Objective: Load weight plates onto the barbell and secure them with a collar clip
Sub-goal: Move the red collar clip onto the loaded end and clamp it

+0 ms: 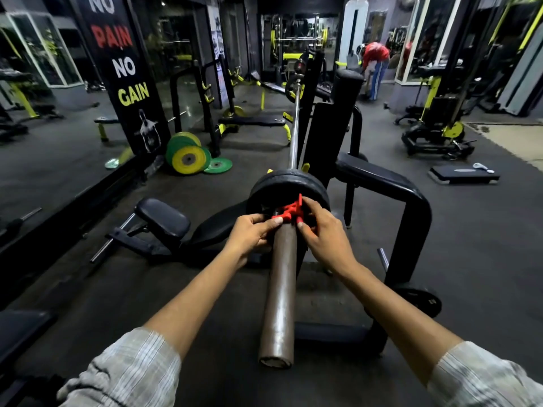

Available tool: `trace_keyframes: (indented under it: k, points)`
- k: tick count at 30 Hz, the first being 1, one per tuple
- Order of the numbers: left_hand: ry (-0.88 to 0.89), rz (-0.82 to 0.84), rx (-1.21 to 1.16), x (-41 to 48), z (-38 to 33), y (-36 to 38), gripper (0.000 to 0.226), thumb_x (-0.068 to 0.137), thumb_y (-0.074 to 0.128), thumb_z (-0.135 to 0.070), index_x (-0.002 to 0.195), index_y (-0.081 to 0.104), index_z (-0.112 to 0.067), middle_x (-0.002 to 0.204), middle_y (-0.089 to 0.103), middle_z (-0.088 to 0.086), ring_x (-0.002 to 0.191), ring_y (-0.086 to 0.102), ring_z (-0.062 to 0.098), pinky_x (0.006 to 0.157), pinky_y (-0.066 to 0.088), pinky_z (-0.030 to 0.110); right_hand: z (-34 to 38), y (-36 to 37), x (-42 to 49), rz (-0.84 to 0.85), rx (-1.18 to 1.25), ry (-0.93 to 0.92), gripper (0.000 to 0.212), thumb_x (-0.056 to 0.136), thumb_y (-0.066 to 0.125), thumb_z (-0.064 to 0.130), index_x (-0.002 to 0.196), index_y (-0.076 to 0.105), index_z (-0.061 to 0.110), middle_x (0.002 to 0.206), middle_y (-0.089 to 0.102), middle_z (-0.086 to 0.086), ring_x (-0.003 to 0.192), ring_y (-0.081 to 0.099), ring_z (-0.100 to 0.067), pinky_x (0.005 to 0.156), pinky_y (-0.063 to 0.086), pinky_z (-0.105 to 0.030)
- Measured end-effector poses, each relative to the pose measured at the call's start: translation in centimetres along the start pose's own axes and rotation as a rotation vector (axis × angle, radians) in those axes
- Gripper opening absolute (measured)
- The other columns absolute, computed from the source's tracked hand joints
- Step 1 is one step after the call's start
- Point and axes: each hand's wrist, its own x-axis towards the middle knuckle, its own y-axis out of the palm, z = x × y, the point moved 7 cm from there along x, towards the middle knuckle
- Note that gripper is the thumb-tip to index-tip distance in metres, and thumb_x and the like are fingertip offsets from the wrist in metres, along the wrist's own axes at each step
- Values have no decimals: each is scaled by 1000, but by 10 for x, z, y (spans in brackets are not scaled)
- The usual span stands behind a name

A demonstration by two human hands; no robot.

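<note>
Both hands pinch the red collar clip [289, 212] on the barbell sleeve [280, 286], against the black plates [289, 186]: left hand [252, 233] at 9 o'clock, right hand [323, 233] at 3. If released w/ a gap, the 2 plates may slide outward.

Both my arms reach straight out, sleeves pushed up past the forearms. My left grip [252, 232] and right grip [323, 230] face each other, fingers curled and pinching inward.
</note>
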Motion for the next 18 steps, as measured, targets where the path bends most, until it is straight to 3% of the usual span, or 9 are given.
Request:
trace_keyframes:
  k: [3,6,8,10,14,16,18]
  points:
    - [-16,23,65,5,-5,-2,26,87,77,-32,95,72,-7,77,68,2,64,61,9,67,53,29,7,7,1,50,-106,-57,68,100,61,26,160,33,42,107,58,-7,97,63,-26,84,54,-43]
    - [-121,66,-23,8,-13,-1,37,87,71,-51,67,56,-23,50,42,-10,41,40,5,50,41,22,13,11,1,101,-193,-72,65,106,52,26,161,25,47,103,49,-6,89,59,-26,77,51,-44]
    - [-157,79,-57,10,-14,-1,50,77,69,-70,64,51,-26,54,34,-4,46,36,11,55,40,27,13,12,1,120,-230,-64,64,107,50,27,161,22,49,100,44,-3,86,58,-28,76,49,-45]
    - [-116,60,44,13,-14,-2,64,71,70,-76,82,65,-13,67,55,7,61,55,22,66,48,36,13,13,1,130,-244,-55,66,107,50,25,161,21,51,98,43,-2,85,57,-30,75,48,-44]
    - [-89,6,-9,16,-7,-6,67,79,75,-60,101,72,2,93,75,20,77,70,27,68,54,34,17,13,0,144,-279,-38,73,103,53,21,159,21,54,102,43,-2,84,57,-26,75,52,-45]
    - [-110,-25,-50,19,-3,-10,58,83,77,-47,110,71,4,97,73,20,81,71,26,62,58,33,19,14,0,160,-299,-24,74,101,54,19,158,23,55,105,43,-2,87,59,-28,77,54,-47]
    - [-122,-57,-87,18,-1,-12,37,89,75,-29,105,71,4,96,72,19,79,71,23,59,60,32,21,16,-2,181,-339,-25,72,101,53,21,158,25,55,108,43,-4,90,62,-34,80,54,-48]
